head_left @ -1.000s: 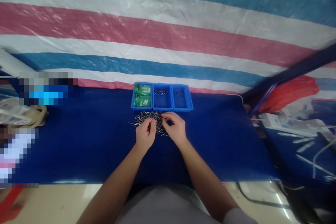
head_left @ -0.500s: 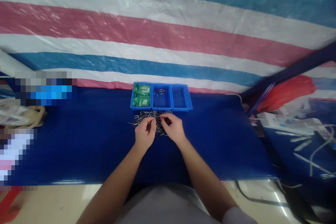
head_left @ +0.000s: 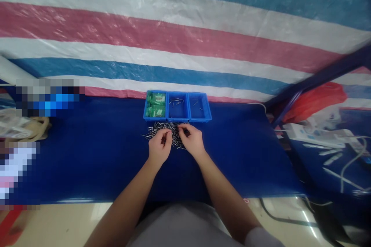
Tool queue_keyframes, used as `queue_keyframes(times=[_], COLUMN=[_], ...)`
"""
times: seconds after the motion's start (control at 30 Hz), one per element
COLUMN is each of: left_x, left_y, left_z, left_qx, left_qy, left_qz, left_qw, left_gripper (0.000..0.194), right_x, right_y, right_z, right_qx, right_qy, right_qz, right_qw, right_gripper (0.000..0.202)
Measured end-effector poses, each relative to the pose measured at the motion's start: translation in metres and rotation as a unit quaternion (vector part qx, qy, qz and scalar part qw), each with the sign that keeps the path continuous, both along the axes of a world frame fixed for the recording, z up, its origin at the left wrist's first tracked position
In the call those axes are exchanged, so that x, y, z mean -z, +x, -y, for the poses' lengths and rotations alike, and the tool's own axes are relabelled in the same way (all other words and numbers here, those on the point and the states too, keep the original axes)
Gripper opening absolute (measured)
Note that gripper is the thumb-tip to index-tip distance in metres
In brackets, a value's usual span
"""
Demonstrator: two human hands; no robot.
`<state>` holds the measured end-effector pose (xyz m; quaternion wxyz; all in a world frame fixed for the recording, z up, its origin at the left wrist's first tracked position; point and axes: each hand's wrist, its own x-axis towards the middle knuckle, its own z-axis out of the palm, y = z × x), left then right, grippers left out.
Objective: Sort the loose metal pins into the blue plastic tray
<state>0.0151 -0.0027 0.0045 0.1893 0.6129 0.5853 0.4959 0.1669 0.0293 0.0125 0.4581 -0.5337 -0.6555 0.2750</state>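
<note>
A pile of thin, dark metal pieces, too small to name exactly, lies on the blue table in front of three joined blue bins. My left hand is over the left part of the pile, thumb and fingertips pinched together. Opposite it, my right hand pinches at the pile's right side. What either pinch holds is too small to make out. Green packets fill the left bin. A few metal pieces lie in the middle bin and in the right bin.
The blue table stretches to both sides. A striped tarp hangs behind it. At the right stand a white power strip, cables and a red bag. A basket sits at the left edge.
My right hand has shifted very slightly to the right, away from the left. Both hands stay pinched over the pile, and the bins' contents look the same.
</note>
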Motion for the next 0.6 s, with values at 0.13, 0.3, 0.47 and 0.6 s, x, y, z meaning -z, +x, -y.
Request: queue_keyframes(times=[0.13,0.3,0.47,0.6], left_x=[-0.0008,-0.0016,-0.0011,-0.0005], left_y=[-0.0001,0.0003,0.0005,0.0003], left_z=[0.0,-0.0005,-0.0006,-0.0007], left_qx=[-0.003,-0.006,-0.007,-0.003], left_qy=[0.004,0.009,0.006,0.002], left_qz=[-0.005,-0.013,-0.009,-0.005], left_qw=[1.0,1.0,1.0,1.0], left_gripper=[0.019,0.018,0.017,0.017], right_x=[0.0017,0.001,-0.0003,0.001], right_y=[-0.001,-0.0016,-0.002,-0.0024], right_z=[0.0004,0.0006,0.0006,0.0006], right_qx=[0.001,0.008,-0.004,-0.015], right_qy=[-0.003,-0.005,-0.016,-0.019], right_qz=[-0.007,-0.014,-0.024,-0.032], right_qw=[1.0,1.0,1.0,0.999], right_gripper=[0.018,0.018,0.018,0.017])
